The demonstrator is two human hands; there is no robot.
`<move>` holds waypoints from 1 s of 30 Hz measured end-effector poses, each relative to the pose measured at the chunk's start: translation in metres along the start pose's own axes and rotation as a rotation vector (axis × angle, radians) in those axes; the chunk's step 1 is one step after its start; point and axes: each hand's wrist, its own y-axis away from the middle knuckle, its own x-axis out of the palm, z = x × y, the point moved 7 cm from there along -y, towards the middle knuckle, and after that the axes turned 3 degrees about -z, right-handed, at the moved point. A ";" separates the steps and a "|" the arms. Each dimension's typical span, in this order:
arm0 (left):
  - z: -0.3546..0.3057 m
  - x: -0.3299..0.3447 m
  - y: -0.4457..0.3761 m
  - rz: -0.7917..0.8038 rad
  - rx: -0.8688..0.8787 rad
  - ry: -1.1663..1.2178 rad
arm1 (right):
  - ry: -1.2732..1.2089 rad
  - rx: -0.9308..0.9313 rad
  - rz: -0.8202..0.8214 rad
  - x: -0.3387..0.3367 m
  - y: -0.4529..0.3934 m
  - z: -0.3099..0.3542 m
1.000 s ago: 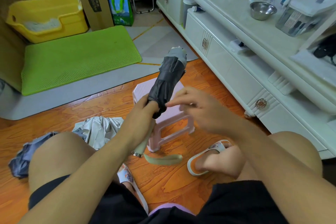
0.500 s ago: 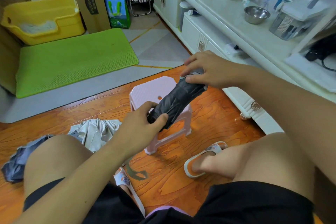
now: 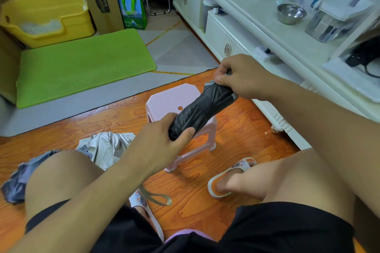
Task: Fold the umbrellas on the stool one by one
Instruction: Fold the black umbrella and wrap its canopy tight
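Floor: glossy orange wood boards [image 3: 236, 146] are filling the lower half of the frame.
Mats: a grey mat [image 3: 178, 51] is lying beyond the boards at centre, with a bright green mesh mat [image 3: 82, 63] lying on it at upper left.
Furniture: a long white cabinet [image 3: 242, 33] is running down the right edge.
Upper left corner: a yellow plastic bin [image 3: 49, 18] is sitting beside a leaning cardboard box [image 3: 102, 0].
Light: soft, even light is reflecting off the boards.

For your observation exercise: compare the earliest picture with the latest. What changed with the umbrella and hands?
The dark umbrella tipped from upright to slanting over the pink stool. The right hand took hold of its far end. The left hand still grips the near end.
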 end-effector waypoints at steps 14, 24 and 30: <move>0.015 0.013 0.006 0.127 -0.166 0.266 | -0.167 -0.062 -0.062 -0.001 0.023 -0.013; 0.008 0.015 0.008 0.157 -0.152 0.106 | -0.017 -0.110 0.136 0.006 0.029 -0.019; 0.005 0.021 0.004 0.184 -0.149 0.116 | 0.095 -0.090 0.157 0.011 0.027 -0.018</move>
